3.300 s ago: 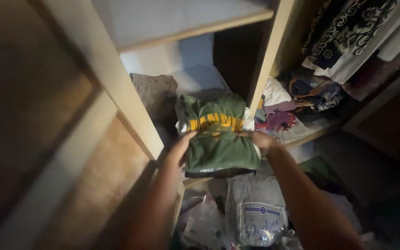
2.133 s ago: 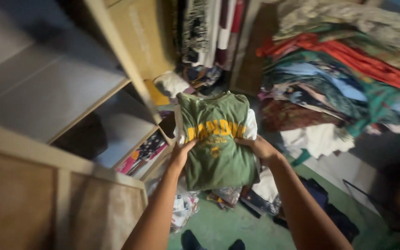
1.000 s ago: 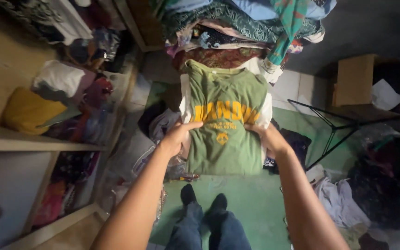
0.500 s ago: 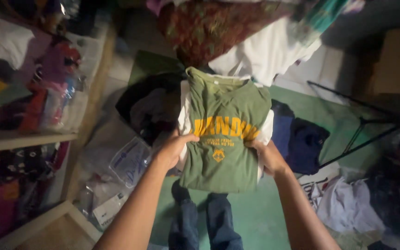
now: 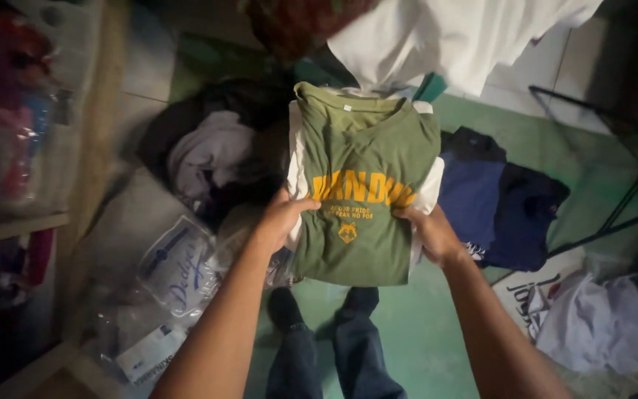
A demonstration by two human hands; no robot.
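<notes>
Two hands in view. Left hand (image 5: 283,214) and right hand (image 5: 428,233) each grip one side of a single stack of folded shirts (image 5: 359,196), green on top, held between them above the green floor (image 5: 415,332). Beyond: one navy garment (image 5: 496,199), one white cloth (image 5: 452,37).

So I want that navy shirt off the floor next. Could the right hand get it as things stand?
Probably not yet: the right hand is gripping the green shirt stack. The navy shirt lies uncovered just beyond it, so once freed, likely yes.
</notes>
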